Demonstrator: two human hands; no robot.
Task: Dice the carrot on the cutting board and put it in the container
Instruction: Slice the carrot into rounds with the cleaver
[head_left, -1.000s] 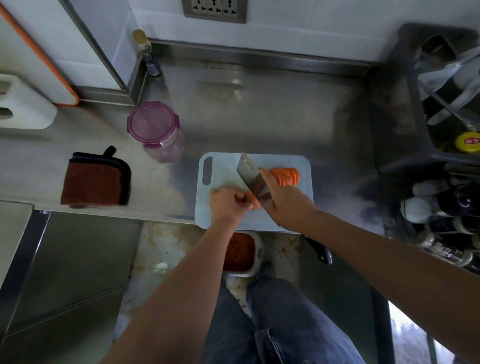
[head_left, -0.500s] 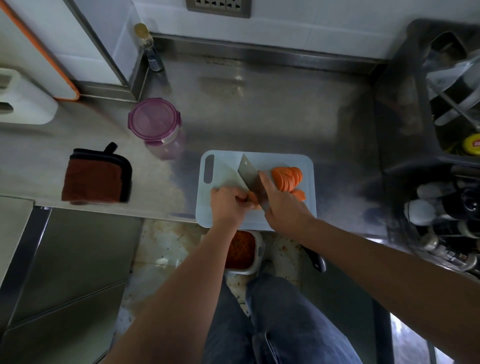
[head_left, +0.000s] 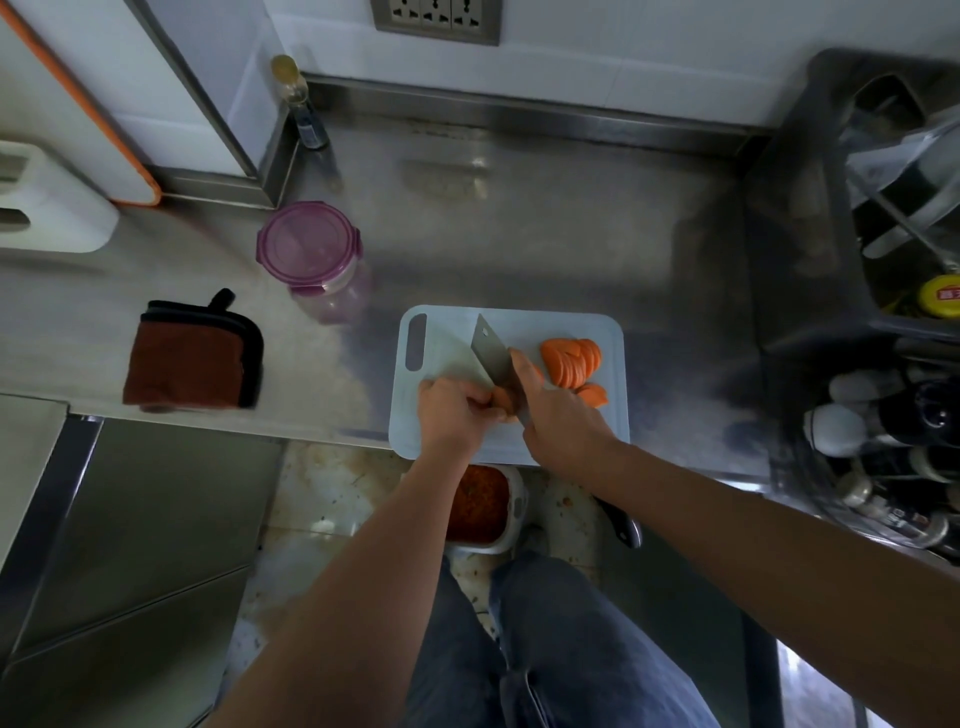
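A pale blue cutting board (head_left: 524, 325) lies at the counter's front edge. On its right side sits a fanned pile of orange carrot slices (head_left: 571, 364). My left hand (head_left: 452, 410) grips the short remaining carrot piece (head_left: 504, 402) with curled fingers. My right hand (head_left: 561, 421) holds a cleaver (head_left: 491, 353), its blade standing on the board right beside the carrot piece, forefinger along the blade. A purple-lidded round container (head_left: 309, 249) stands closed on the counter, left and behind the board.
A brown folded cloth (head_left: 192, 358) lies left of the board. A small bottle (head_left: 298, 104) stands by the wall. A dark rack with bottles and utensils (head_left: 883, 364) fills the right side. On the floor below the counter edge sits a white tub with reddish contents (head_left: 480, 506).
Another slice has dropped beside the pile on the right of the board. The cleaver and both hands stay at the carrot piece, shifting only slightly.
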